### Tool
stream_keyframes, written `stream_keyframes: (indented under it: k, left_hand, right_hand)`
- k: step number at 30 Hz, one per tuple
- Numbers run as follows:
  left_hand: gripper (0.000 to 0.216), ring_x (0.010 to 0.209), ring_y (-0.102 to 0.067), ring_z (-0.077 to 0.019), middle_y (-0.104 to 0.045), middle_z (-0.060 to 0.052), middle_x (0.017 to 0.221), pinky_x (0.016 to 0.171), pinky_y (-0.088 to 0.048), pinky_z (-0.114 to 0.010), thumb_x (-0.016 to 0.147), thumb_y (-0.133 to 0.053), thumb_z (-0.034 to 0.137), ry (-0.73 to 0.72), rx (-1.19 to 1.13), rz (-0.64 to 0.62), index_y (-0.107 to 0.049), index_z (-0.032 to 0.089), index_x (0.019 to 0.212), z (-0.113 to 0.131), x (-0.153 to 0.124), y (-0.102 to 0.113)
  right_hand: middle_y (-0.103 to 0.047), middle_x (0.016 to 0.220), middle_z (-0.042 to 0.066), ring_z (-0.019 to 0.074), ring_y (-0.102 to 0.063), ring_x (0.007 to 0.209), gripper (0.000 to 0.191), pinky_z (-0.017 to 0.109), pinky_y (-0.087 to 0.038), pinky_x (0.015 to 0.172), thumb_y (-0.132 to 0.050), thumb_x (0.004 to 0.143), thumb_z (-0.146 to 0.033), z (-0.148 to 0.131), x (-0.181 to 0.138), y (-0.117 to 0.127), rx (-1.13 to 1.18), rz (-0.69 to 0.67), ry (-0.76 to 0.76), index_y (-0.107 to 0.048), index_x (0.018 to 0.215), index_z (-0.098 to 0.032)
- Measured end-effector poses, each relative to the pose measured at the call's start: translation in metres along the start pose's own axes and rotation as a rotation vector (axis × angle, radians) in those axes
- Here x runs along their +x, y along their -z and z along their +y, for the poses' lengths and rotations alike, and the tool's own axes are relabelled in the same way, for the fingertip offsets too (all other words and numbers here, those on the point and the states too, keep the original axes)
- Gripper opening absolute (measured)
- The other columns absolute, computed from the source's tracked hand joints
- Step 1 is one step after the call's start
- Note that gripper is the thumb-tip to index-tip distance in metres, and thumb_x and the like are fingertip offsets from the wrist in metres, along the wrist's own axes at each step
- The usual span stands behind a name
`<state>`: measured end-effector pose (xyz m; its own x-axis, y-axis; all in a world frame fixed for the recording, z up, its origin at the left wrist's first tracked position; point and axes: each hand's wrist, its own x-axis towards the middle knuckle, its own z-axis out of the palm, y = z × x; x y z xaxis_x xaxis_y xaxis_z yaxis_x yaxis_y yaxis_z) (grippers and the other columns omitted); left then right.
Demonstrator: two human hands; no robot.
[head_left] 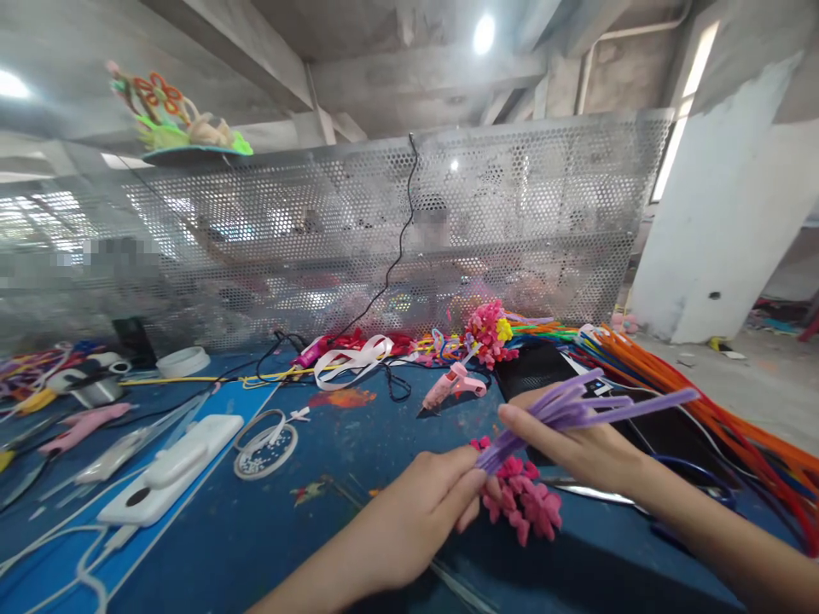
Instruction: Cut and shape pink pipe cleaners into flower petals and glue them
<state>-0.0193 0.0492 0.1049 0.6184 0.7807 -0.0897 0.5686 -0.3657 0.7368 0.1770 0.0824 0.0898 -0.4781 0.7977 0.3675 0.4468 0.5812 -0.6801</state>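
Observation:
A bundle of purple pipe cleaners (576, 406) slants up to the right between my two hands, its free ends spread apart. My left hand (430, 513) is closed, pinching the lower end of the bundle. Higher up, my right hand (572, 445) grips the same bundle with the thumb laid along it. Just below the hands is a cluster of pink fuzzy flowers (521, 503); whether my left fingers also hold its stem is hidden. Scissors (598, 492) lie partly under my right forearm.
A pink glue gun (444, 385) rests ahead, near a pink and yellow flower bunch (490, 333). Orange and red pipe cleaners (697, 401) run along the right. A white power strip (170, 469), ribbon rolls (265, 448) and another pink glue gun (83, 426) lie left. A perforated metal panel (333, 230) stands behind.

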Motion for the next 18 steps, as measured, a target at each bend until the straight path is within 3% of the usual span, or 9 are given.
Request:
stream_keyframes:
  k: [7, 15, 18]
  left_hand:
    - [0.039, 0.062, -0.044, -0.011, -0.047, 0.003, 0.064, 0.063, -0.033, -0.022, 0.091, -0.021, 0.037, -0.018, -0.015, -0.036, -0.054, 0.019, 0.081, 0.005, -0.002, 0.003]
    - [0.04, 0.06, -0.043, -0.0099, -0.045, 0.004, 0.063, 0.06, -0.032, -0.022, 0.091, -0.021, 0.04, 0.011, -0.022, -0.045, -0.053, 0.018, 0.081, 0.001, -0.002, 0.001]
    - [0.04, 0.062, -0.043, -0.0101, -0.045, 0.004, 0.063, 0.062, -0.032, -0.022, 0.091, -0.021, 0.041, 0.016, -0.032, -0.001, -0.05, 0.018, 0.075, 0.001, -0.002, 0.003]
  right_hand:
    - [-0.032, 0.049, -0.003, 0.0095, -0.03, 0.046, 0.042, 0.024, -0.025, 0.045, -0.037, 0.087, -0.04, 0.005, 0.001, 0.026, -0.066, 0.211, -0.026, -0.032, 0.051, -0.019]
    - [-0.033, 0.048, -0.003, 0.0101, -0.032, 0.046, 0.043, 0.025, -0.026, 0.047, -0.033, 0.089, -0.04, 0.018, 0.001, 0.047, -0.274, 0.501, -0.009, -0.033, 0.051, -0.019]
    - [-0.033, 0.047, -0.003, 0.0091, -0.032, 0.045, 0.044, 0.023, -0.027, 0.046, -0.033, 0.089, -0.04, 0.017, 0.001, 0.052, -0.294, 0.51, -0.007, -0.034, 0.05, -0.018]
